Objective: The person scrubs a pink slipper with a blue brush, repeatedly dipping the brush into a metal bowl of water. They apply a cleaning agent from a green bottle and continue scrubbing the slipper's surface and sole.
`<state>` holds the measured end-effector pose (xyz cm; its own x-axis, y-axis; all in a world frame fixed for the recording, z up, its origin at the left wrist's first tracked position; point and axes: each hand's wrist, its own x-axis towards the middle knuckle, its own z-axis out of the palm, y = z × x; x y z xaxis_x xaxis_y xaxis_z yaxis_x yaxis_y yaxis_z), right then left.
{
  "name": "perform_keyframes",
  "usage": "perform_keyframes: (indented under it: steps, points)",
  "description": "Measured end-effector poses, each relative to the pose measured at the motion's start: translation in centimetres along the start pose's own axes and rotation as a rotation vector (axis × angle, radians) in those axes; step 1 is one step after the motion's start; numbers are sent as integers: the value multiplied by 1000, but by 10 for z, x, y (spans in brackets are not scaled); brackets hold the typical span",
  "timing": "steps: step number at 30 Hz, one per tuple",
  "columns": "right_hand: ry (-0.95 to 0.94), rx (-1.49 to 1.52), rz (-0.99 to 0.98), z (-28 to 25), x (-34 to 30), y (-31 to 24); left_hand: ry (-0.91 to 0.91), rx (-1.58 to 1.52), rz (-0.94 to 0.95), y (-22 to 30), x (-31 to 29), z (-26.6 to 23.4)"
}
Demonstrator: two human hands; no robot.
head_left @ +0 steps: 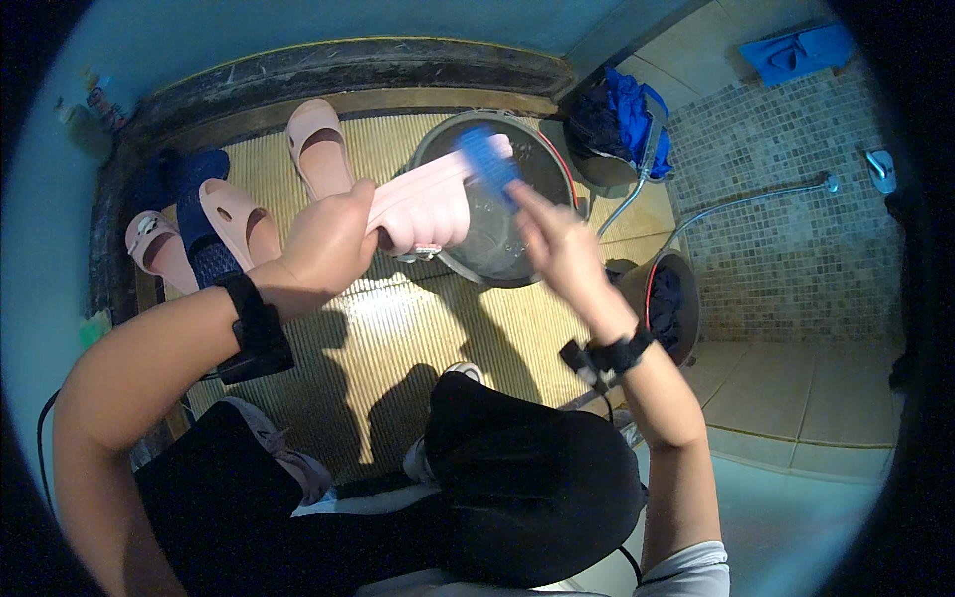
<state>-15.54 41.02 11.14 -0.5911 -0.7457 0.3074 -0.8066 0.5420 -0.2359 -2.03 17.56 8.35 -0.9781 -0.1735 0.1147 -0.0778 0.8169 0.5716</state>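
Pink slipper (pixel 423 211) (just one in hand), held partly over one grey bucket (pixel 553 167) of water, gripped by the left hand (pixel 328 237), fingers curled round the near end. One blue brush (pixel 484 164) in the right hand (pixel 562 244), at the slipper's far end; fingers closed on the handle, motion-blurred. To the left, three more pink slippers (pixel 320 147) and dark blue footwear (pixel 206 217) (exact count unclear). To the right, two more buckets (pixel 609 177), each holding clothes (pixel 631 114).

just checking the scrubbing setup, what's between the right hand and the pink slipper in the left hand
In the head view, a motion-blurred blue brush, held by the right hand, lies between it and the pink slipper.
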Motion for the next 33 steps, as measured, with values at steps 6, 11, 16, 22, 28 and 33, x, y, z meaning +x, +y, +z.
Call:
perform_keyframes:
  steps: [6,11,16,22,28,33]
  points:
    - [24,-38,13,4,6,-1,-11,-4,7,-8,2,-1]
    - [-23,60,-86,13,1,8,10,3,42,-15,4,3]
    - [123,141,-68,26,0,26,6,-23,54,-21,4,0]
    - [-30,107,93,17,-5,36,7,-23,51,-30,3,1]
    - [93,223,150,46,-17,48,-139,-317,29,-44,3,-15]
    - [175,288,211,65,-20,88,-505,-783,-332,-62,2,-16]
